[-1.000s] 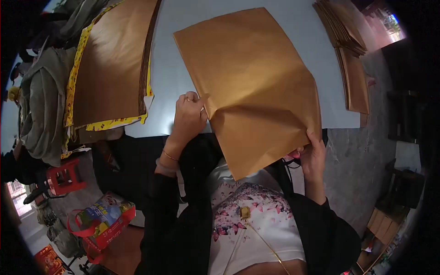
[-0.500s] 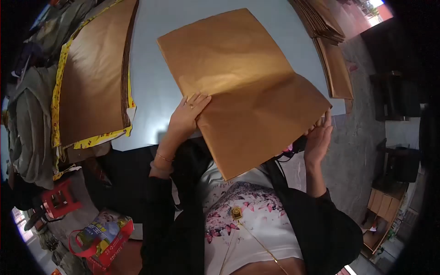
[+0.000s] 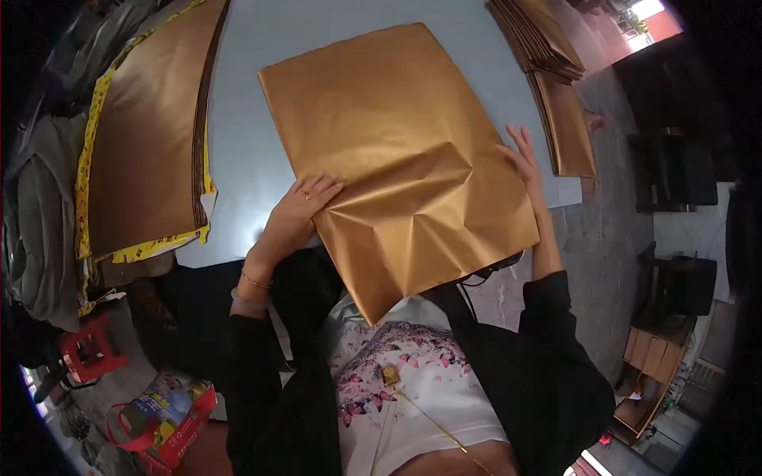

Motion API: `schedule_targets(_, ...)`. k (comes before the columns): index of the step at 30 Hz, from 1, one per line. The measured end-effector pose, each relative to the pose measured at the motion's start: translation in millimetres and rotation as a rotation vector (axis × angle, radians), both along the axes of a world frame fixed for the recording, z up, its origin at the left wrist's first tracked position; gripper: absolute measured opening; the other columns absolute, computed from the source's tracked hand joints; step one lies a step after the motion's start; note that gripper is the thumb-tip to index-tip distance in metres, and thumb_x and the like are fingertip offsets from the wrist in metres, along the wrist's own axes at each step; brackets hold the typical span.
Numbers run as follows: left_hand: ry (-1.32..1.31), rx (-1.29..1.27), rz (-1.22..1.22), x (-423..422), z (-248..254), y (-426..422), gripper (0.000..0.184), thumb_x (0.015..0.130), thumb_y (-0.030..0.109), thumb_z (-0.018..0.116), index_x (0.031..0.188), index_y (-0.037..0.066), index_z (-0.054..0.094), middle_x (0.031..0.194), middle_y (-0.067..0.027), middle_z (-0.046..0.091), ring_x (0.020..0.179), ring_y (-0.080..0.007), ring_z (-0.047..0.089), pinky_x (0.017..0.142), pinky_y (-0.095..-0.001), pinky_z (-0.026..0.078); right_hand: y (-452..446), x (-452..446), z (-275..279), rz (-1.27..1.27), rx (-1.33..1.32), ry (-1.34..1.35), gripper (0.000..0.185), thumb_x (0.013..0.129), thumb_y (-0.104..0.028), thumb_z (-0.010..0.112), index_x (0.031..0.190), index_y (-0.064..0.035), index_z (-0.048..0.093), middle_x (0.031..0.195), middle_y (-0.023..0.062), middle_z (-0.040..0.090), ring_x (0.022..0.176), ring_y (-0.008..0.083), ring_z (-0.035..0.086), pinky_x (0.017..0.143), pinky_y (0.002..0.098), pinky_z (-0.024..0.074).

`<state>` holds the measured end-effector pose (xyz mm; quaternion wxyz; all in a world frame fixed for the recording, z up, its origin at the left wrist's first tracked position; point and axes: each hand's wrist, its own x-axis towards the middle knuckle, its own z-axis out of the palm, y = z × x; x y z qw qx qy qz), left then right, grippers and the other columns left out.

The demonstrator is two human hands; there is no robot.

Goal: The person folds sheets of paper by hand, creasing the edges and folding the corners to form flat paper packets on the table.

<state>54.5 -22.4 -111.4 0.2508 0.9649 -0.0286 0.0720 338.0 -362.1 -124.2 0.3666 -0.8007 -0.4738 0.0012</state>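
A large brown paper sheet (image 3: 381, 103) with a golden sheen lies on the pale table, its near part hanging over the front edge towards my body. Creases and raised folds run across its lower half. My left hand (image 3: 300, 208) rests on the sheet's left edge with fingers stretched out; the thumb is hidden. At the right edge, my right hand (image 3: 524, 159) is open, fingers spread, touching or just beside the paper. Part of its palm is hidden by the sheet.
A thick stack of brown sheets (image 3: 151, 127) on yellow wrapping lies to the left. Folded brown paper pieces (image 3: 540, 40) are piled along the table's (image 3: 238, 159) right edge. Below left are a red stool (image 3: 91, 347) and a red bag (image 3: 171, 420). Dark chairs (image 3: 675, 170) stand at right.
My right hand has moved from the sheet's near right corner up to its right edge, and its fingers have spread. The near half has buckled into creases. My left hand stays at the left edge.
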Motion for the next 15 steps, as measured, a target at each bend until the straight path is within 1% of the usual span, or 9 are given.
schedule_targets(1, 0.019, 0.041, -0.014, 0.1, 0.5, 0.6, 0.053, 0.076, -0.006, 0.043, 0.126, 0.010, 0.048, 0.129, -0.0063, 0.048, 0.123, -0.0259, 0.041, 0.104, -0.0396, 0.031, 3.6, 3.8, 8.5, 0.003, 0.003, 0.001, 0.033, 0.087, -0.014, 0.052, 0.120, -0.0151, 0.055, 0.143, 0.0070, 0.032, 0.136, 0.0255, 0.019, 0.110, 0.0405, 0.0160)
schedule_targets(3, 0.008, 0.082, -0.021, -2.7, 1.3, 1.3, 0.054, 0.075, -0.006, 0.044, 0.126, 0.010, 0.047, 0.129, -0.0064, 0.048, 0.123, -0.0259, 0.041, 0.104, -0.0394, 0.031, 8.3, 10.9, 31.5, 0.126, -0.251, -0.265, 0.016, 0.083, -0.011, 0.056, 0.093, -0.0141, 0.068, 0.132, 0.0059, 0.048, 0.133, 0.0251, 0.027, 0.110, 0.0407, 0.0164)
schedule_targets(4, -0.007, 0.119, -0.029, -2.9, 2.0, 1.1, 0.054, 0.075, -0.005, 0.044, 0.127, 0.010, 0.047, 0.130, -0.0066, 0.048, 0.123, -0.0258, 0.041, 0.104, -0.0393, 0.030, 11.6, 13.3, 37.6, 0.131, -0.248, -0.268, 0.016, 0.083, -0.011, 0.056, 0.093, -0.0141, 0.068, 0.132, 0.0059, 0.048, 0.133, 0.0251, 0.027, 0.110, 0.0407, 0.0164)
schedule_targets(8, 0.004, 0.173, -0.052, -3.4, 7.4, 3.7, 0.055, 0.075, -0.005, 0.044, 0.128, 0.010, 0.045, 0.131, -0.0073, 0.047, 0.123, -0.0259, 0.041, 0.104, -0.0387, 0.030, 25.8, 25.9, 52.6, 0.202, -0.150, -0.053, 0.012, 0.081, -0.017, 0.061, 0.087, -0.0126, 0.070, 0.113, 0.0041, 0.062, 0.126, 0.0247, 0.040, 0.110, 0.0427, 0.0163)
schedule_targets(11, 0.071, 0.048, -0.061, -2.3, 9.8, 11.0, 0.049, 0.079, -0.003, 0.045, 0.127, 0.009, 0.047, 0.129, -0.0078, 0.048, 0.122, -0.0258, 0.042, 0.103, -0.0383, 0.032, 35.6, 40.8, 64.4, 0.252, -0.125, 0.126, 0.013, 0.079, -0.019, 0.065, 0.088, -0.0105, 0.069, 0.100, 0.0035, 0.067, 0.118, 0.0247, 0.048, 0.110, 0.0442, 0.0150)
schedule_targets(12, 0.068, -0.140, -0.042, -2.9, 11.6, 12.9, 0.045, 0.081, -0.001, 0.046, 0.126, 0.008, 0.048, 0.128, -0.0080, 0.050, 0.121, -0.0272, 0.044, 0.102, -0.0386, 0.032, 39.5, 45.9, 65.5, 0.259, -0.142, 0.245, 0.015, 0.077, -0.019, 0.066, 0.089, -0.0092, 0.068, 0.094, 0.0034, 0.068, 0.114, 0.0245, 0.052, 0.110, 0.0449, 0.0141)
schedule_targets(13, 0.060, -0.329, -0.021, -2.8, 13.2, 15.0, 0.042, 0.083, 0.001, 0.047, 0.125, 0.007, 0.049, 0.126, -0.0082, 0.052, 0.119, -0.0287, 0.045, 0.102, -0.0389, 0.033, 45.0, 53.1, 63.9, 0.277, -0.079, 0.283, 0.014, 0.078, -0.014, 0.066, 0.088, -0.0054, 0.066, 0.089, 0.0052, 0.068, 0.104, 0.0201, 0.058, 0.110, 0.0440, 0.0168)
schedule_targets(14, 0.035, -0.368, 0.040, -2.4, 9.2, 16.4, 0.034, 0.087, 0.006, 0.049, 0.121, 0.004, 0.052, 0.113, -0.0107, 0.059, 0.108, -0.0248, 0.055, 0.095, -0.0348, 0.039, 49.8, 58.9, 62.5, 0.284, -0.077, 0.283, 0.014, 0.078, -0.014, 0.066, 0.088, -0.0054, 0.066, 0.089, 0.0052, 0.068, 0.104, 0.0201, 0.058, 0.110, 0.0440, 0.0168)
schedule_targets(15, 0.033, -0.364, 0.045, -4.7, 10.5, 15.6, 0.034, 0.087, 0.006, 0.049, 0.121, 0.004, 0.052, 0.113, -0.0107, 0.059, 0.108, -0.0248, 0.055, 0.095, -0.0348, 0.039, 54.3, 63.3, 60.2, 0.271, -0.026, 0.363, 0.014, 0.078, -0.014, 0.066, 0.088, -0.0041, 0.065, 0.088, 0.0048, 0.068, 0.098, 0.0176, 0.059, 0.107, 0.0403, 0.0246)
